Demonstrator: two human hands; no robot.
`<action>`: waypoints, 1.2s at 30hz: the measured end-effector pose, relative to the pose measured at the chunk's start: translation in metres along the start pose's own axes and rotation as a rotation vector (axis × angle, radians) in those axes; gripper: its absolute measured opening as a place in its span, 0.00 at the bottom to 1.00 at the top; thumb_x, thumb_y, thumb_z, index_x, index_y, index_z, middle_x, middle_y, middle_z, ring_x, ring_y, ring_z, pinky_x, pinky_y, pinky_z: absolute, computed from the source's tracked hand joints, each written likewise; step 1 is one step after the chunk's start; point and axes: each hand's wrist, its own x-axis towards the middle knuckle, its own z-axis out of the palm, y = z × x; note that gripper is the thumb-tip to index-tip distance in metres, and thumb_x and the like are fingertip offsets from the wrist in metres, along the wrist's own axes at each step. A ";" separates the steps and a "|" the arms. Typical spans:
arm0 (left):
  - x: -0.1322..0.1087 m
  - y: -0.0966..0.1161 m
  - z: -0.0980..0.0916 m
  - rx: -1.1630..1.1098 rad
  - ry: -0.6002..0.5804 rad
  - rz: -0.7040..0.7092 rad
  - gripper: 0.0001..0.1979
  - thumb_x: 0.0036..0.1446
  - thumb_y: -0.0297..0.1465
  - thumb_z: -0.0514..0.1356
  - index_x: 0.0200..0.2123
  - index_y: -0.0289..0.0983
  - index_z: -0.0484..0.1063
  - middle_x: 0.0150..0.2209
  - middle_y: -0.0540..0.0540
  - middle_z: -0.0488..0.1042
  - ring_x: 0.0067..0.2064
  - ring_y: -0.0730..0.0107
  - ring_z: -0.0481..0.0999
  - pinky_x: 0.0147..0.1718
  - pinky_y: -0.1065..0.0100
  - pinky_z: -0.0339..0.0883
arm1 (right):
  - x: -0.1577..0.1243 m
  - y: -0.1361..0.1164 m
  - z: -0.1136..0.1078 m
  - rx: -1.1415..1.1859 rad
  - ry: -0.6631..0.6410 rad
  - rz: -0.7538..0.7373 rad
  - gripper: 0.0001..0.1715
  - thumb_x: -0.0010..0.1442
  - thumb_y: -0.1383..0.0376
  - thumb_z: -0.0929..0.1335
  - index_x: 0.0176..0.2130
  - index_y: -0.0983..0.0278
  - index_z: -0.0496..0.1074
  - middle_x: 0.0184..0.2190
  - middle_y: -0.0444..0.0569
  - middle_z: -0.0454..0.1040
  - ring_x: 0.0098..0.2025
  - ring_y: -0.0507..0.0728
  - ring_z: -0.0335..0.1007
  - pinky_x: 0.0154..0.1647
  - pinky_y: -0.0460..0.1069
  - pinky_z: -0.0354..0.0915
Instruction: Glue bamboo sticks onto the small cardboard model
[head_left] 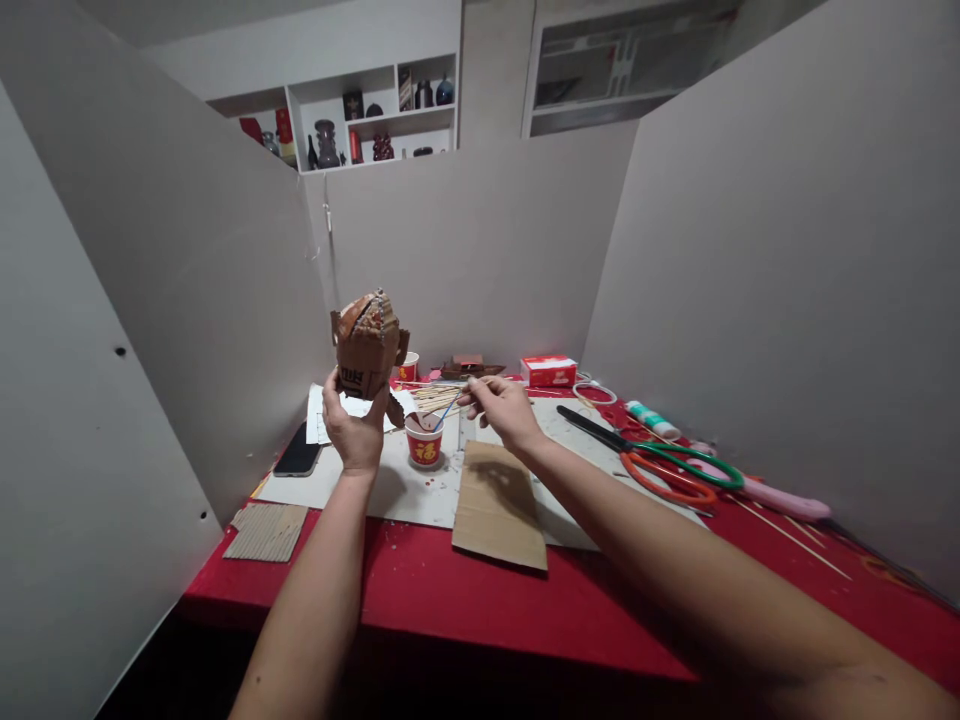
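Note:
My left hand (352, 425) is closed around the base of a brown cardboard model (367, 345) and holds it upright above the table. My right hand (504, 408) pinches a thin blue-handled brush (448, 410) whose tip points down into a small red paper cup (424, 443) standing on the white mat (420, 490). The cup sits between both hands, just below the model.
A flat cardboard piece (499, 505) lies under my right wrist. Scissors with orange and green handles (660, 465), a glue tube (652, 420), a pink tool (780, 497), a red box (549, 370), bamboo sticks (435, 397), a phone (298, 452) and corrugated card (266, 530) lie around. Grey partitions enclose the red table (450, 590).

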 end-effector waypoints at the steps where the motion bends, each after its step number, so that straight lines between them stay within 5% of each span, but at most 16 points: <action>1: 0.000 -0.001 0.001 0.004 -0.004 -0.017 0.33 0.47 0.42 0.71 0.55 0.38 0.66 0.47 0.39 0.75 0.47 0.57 0.75 0.50 0.56 0.66 | 0.001 0.000 -0.002 0.093 0.039 0.061 0.18 0.53 0.55 0.75 0.26 0.66 0.71 0.21 0.47 0.77 0.15 0.47 0.66 0.10 0.39 0.55; 9: 0.001 -0.002 0.004 -0.063 -0.089 -0.176 0.29 0.45 0.40 0.71 0.50 0.37 0.69 0.43 0.41 0.76 0.43 0.60 0.76 0.47 0.60 0.68 | 0.012 -0.022 -0.016 0.450 0.142 0.212 0.14 0.66 0.63 0.66 0.28 0.63 0.66 0.18 0.40 0.74 0.15 0.45 0.64 0.14 0.37 0.60; 15: -0.002 0.008 0.005 -0.125 -0.178 -0.208 0.27 0.46 0.38 0.71 0.48 0.38 0.68 0.42 0.43 0.76 0.43 0.62 0.76 0.46 0.61 0.68 | 0.013 -0.059 0.005 0.718 0.071 0.211 0.13 0.68 0.66 0.64 0.30 0.62 0.69 0.24 0.41 0.78 0.19 0.45 0.68 0.15 0.37 0.62; 22: -0.005 0.012 0.004 -0.077 -0.210 -0.163 0.26 0.46 0.38 0.70 0.48 0.39 0.69 0.42 0.44 0.76 0.42 0.62 0.76 0.45 0.60 0.68 | 0.022 -0.068 0.027 0.637 -0.031 0.013 0.09 0.65 0.60 0.68 0.32 0.61 0.71 0.26 0.40 0.79 0.22 0.45 0.70 0.18 0.38 0.63; 36: -0.005 0.009 0.004 0.027 -0.183 -0.088 0.28 0.46 0.38 0.70 0.50 0.39 0.69 0.45 0.41 0.77 0.46 0.56 0.76 0.48 0.54 0.68 | 0.009 -0.063 0.027 0.537 -0.021 -0.029 0.10 0.60 0.57 0.70 0.33 0.61 0.70 0.28 0.42 0.80 0.23 0.47 0.71 0.20 0.41 0.61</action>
